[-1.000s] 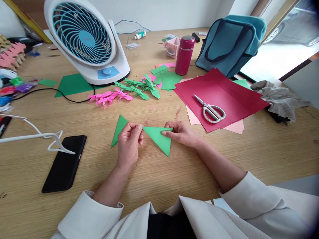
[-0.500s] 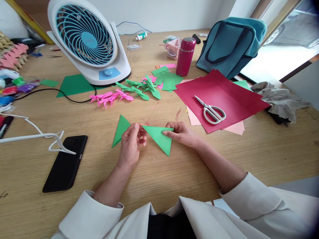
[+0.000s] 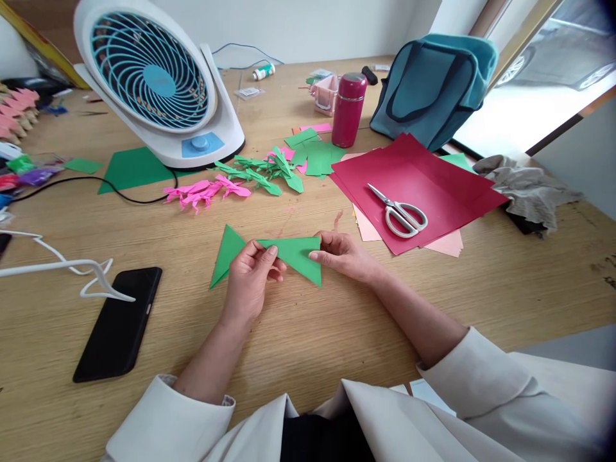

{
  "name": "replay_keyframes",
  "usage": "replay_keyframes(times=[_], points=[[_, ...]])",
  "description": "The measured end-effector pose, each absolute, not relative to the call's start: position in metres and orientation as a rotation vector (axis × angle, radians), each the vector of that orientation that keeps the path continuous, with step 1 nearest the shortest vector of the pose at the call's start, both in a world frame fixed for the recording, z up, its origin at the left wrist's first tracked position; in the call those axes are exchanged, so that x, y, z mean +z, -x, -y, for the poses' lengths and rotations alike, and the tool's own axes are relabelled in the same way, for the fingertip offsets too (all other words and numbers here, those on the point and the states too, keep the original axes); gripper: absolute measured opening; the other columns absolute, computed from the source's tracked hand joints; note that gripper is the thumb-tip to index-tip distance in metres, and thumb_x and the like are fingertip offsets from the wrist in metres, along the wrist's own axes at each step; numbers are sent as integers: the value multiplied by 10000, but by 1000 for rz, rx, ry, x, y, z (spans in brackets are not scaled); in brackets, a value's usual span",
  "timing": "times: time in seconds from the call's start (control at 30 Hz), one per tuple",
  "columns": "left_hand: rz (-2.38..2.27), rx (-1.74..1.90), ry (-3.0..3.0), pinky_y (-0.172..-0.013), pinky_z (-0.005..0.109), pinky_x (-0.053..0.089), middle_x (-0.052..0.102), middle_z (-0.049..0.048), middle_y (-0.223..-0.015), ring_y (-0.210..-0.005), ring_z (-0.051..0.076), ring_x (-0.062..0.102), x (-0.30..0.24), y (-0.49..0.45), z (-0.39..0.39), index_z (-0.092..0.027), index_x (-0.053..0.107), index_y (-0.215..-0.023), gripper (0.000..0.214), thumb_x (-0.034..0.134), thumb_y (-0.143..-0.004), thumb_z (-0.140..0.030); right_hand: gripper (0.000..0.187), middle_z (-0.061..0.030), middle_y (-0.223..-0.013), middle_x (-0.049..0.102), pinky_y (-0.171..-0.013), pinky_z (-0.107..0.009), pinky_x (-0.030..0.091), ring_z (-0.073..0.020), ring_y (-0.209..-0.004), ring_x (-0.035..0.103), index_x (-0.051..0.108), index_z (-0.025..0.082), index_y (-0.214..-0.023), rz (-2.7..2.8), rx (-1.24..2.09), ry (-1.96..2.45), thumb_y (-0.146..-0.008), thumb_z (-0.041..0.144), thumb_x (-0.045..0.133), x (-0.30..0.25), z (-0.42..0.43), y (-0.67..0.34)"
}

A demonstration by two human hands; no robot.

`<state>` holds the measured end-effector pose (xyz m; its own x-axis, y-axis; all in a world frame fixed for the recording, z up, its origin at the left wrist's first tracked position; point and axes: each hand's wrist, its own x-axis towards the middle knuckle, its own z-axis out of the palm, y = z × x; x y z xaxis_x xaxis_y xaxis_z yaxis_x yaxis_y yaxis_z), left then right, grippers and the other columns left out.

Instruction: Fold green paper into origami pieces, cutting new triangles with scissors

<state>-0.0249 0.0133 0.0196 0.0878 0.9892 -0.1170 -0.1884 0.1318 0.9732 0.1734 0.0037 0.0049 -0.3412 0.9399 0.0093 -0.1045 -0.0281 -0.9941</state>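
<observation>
Between my two hands is a folded piece of green paper with a straight upper edge and a point hanging at its lower right. My left hand pinches its left end between thumb and fingers. At the right edge, my right hand grips it, thumb in front and fingers behind. Just behind and left of my left hand lies a second folded green paper triangle on the table, partly covered by that hand. Further back are several folded green paper figures and pink paper figures.
Scissors lie on red paper sheets at right. A fan stands back left, a dark red flask and a blue bag at the back. A black phone with a white stand over it is at left.
My left hand has moved from the paper's left tip onto its front, thumb over it. The paper's upper edge has turned nearly level. The whole view has shifted slightly.
</observation>
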Motion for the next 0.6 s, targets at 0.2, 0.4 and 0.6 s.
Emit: replay_keyframes(times=[0.2, 0.4, 0.6], points=[[-1028, 1163, -923, -405, 158, 473, 607, -48, -661, -589, 114, 651, 20, 27, -15, -177, 547, -788, 389, 822, -647, -414, 424, 11, -764, 556, -614, -232, 371, -113, -681, 491, 586, 163, -867, 1418, 1507, 945, -854, 582, 640, 14, -1, -177], [-939, 1174, -849, -456, 186, 520, 672, -29, -706, -606, 122, 663, 18, 29, -18, -184, 555, -772, 407, 851, -628, -424, 419, -15, -827, 643, -718, -260, 478, -142, -765, 589, 606, 175, -929, 1455, 1510, 926, -889, 591, 590, 17, -1, -178], [-821, 1162, -812, -593, 232, 548, 699, 6, -724, -654, 129, 663, 19, 29, -18, -177, 639, -871, 376, 792, -719, -486, 414, -15, -837, 639, -766, -280, 506, -140, -769, 602, 610, 173, -932, 1445, 1524, 869, -856, 578, 646, 13, -3, -178]])
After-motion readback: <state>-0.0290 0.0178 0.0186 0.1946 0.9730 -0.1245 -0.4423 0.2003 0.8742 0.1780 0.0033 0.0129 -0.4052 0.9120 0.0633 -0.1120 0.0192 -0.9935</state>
